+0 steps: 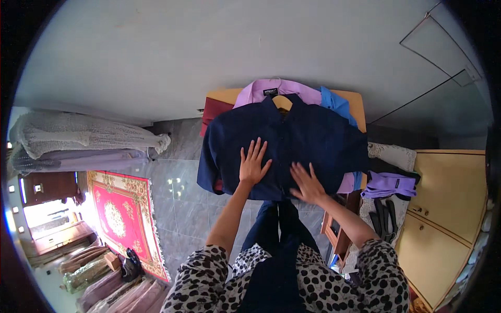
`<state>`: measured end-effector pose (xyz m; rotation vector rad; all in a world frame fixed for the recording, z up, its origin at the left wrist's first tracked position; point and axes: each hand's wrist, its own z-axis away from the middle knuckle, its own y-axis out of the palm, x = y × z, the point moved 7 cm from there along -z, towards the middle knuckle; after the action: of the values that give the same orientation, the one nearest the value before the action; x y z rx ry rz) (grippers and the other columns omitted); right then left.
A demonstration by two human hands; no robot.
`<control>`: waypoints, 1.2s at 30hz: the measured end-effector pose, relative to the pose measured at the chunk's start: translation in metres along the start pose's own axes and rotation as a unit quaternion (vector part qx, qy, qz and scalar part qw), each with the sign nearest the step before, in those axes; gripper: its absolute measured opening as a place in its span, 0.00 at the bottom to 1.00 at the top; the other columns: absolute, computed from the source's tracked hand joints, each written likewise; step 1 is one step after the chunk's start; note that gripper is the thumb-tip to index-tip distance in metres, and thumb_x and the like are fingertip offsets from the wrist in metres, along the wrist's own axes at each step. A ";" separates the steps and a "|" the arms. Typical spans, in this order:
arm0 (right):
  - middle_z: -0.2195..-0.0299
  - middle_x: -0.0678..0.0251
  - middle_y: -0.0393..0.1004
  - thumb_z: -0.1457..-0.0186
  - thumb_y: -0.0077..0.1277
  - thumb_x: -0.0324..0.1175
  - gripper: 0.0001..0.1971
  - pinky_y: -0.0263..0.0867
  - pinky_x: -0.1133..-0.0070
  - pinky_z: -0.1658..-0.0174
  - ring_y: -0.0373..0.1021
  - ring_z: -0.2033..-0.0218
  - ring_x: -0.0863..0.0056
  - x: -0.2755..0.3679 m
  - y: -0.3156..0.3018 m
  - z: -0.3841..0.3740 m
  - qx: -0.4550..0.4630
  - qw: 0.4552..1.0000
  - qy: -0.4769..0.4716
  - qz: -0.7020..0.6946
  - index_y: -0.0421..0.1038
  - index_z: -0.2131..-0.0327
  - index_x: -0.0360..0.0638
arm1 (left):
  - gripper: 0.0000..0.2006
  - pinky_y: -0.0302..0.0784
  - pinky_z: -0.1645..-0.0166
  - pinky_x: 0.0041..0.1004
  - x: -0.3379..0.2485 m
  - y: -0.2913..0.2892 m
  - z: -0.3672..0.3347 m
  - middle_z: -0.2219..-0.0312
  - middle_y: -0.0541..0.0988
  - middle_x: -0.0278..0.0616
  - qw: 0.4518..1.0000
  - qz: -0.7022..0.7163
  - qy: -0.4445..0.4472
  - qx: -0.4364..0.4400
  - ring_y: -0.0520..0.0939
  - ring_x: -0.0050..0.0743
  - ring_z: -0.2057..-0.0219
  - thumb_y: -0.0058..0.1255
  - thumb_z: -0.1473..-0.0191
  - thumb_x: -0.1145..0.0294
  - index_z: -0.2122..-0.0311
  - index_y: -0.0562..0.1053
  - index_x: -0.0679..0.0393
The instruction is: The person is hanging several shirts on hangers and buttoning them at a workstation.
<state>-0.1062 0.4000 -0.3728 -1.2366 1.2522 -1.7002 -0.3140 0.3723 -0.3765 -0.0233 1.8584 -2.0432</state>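
Note:
A dark navy shirt (313, 135) on a wooden hanger (282, 103) lies spread out over a small wooden table (357, 108). My left hand (253, 166) rests flat on the left half of its front, fingers apart. On the right half, nearer the hem, my right hand (308, 183) lies with its fingers stretched out. Beneath the navy shirt, a pink-lilac shirt (259, 89) shows its collar, a blue shirt (338, 104) peeks out at the right, and a dark red cloth (214, 110) at the left.
Pale garments (83, 133) hang at the left, above a tiled floor (190, 201) and a red patterned rug (117, 219). At the right, a purple folded cloth (389, 184) lies on a lace-covered surface beside a yellowish cabinet (451, 193). A grey wall (250, 44) stands behind the table.

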 end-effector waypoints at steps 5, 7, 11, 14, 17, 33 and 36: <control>0.34 0.60 0.52 0.41 0.45 0.51 0.30 0.39 0.44 0.36 0.47 0.33 0.64 0.041 0.011 0.063 0.017 0.988 -0.146 -0.045 0.61 0.40 0.43 | 0.35 0.40 0.32 0.54 0.000 0.002 0.002 0.31 0.46 0.37 0.999 -0.028 0.004 -0.015 0.47 0.40 0.31 0.36 0.39 0.43 0.31 0.47 0.43; 0.36 0.59 0.55 0.42 0.49 0.48 0.25 0.39 0.42 0.37 0.50 0.34 0.63 0.037 -0.007 0.058 -0.117 0.984 -0.135 -0.026 0.68 0.46 0.43 | 0.35 0.39 0.32 0.55 0.001 0.006 0.001 0.31 0.45 0.36 1.000 -0.022 -0.006 0.015 0.46 0.40 0.31 0.35 0.40 0.42 0.31 0.47 0.43; 0.39 0.62 0.60 0.47 0.56 0.42 0.12 0.40 0.39 0.39 0.56 0.37 0.61 0.039 -0.008 0.026 -0.142 0.984 0.021 -0.103 0.75 0.71 0.42 | 0.36 0.37 0.33 0.60 -0.004 -0.004 0.006 0.31 0.45 0.39 1.000 -0.002 -0.003 -0.015 0.44 0.43 0.30 0.34 0.39 0.40 0.31 0.47 0.44; 0.41 0.62 0.63 0.52 0.58 0.37 0.09 0.41 0.39 0.39 0.57 0.38 0.61 0.056 -0.012 0.017 -0.204 0.973 0.081 -0.074 0.72 0.77 0.43 | 0.37 0.38 0.34 0.61 -0.015 -0.011 0.021 0.31 0.46 0.41 0.999 0.011 -0.013 -0.034 0.45 0.44 0.31 0.37 0.41 0.40 0.31 0.48 0.44; 0.44 0.64 0.66 0.56 0.58 0.34 0.07 0.43 0.41 0.39 0.60 0.40 0.62 0.064 -0.020 0.030 -0.259 0.957 0.126 -0.040 0.70 0.78 0.46 | 0.38 0.40 0.34 0.60 -0.029 -0.016 0.047 0.31 0.47 0.42 0.998 0.022 -0.018 -0.048 0.47 0.44 0.31 0.42 0.43 0.42 0.31 0.49 0.44; 0.40 0.63 0.60 0.49 0.55 0.45 0.15 0.33 0.38 0.38 0.55 0.37 0.62 0.064 -0.021 0.042 -0.202 0.968 0.120 -0.086 0.76 0.70 0.42 | 0.38 0.40 0.35 0.62 -0.036 -0.002 0.092 0.31 0.47 0.40 0.999 0.014 -0.022 -0.039 0.46 0.43 0.31 0.43 0.43 0.40 0.32 0.50 0.42; 0.37 0.63 0.57 0.52 0.58 0.47 0.15 0.35 0.38 0.39 0.52 0.36 0.63 0.081 -0.006 0.038 -0.138 0.985 0.054 -0.083 0.78 0.67 0.46 | 0.42 0.42 0.35 0.62 -0.045 -0.002 0.104 0.32 0.48 0.40 0.999 0.021 0.024 -0.019 0.46 0.42 0.31 0.46 0.47 0.38 0.32 0.49 0.42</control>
<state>-0.0956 0.3170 -0.3400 -1.4631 1.5264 -1.7744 -0.2457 0.2861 -0.3506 0.0549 1.9091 -1.9968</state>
